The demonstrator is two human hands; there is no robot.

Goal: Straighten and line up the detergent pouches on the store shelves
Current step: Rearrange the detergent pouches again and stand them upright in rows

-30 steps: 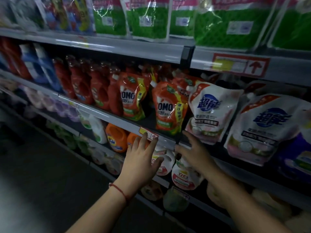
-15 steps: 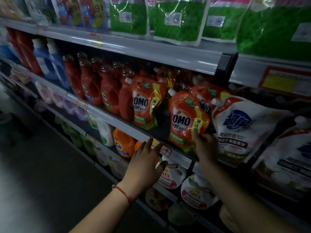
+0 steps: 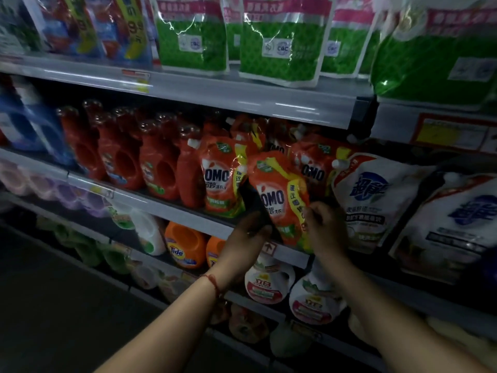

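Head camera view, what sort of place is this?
Most likely a supermarket's laundry aisle. Tiered metal shelves carry price tags on their front rails, and rows of orange OMO pouches, red detergent bottles and green refill bags face outward. Both hands hold one OMO pouch.

The middle shelf (image 3: 172, 208) (grey, price-tagged edge) carries red bottles (image 3: 158, 168), orange OMO pouches (image 3: 220, 173) and white pouches (image 3: 373, 200).

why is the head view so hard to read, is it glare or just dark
Head view: mostly dim, so both hands on the orange pouch look nearly black; glare streaks the green bags above; the left edge is motion-blurred, and the shelves bow from the wide lens.
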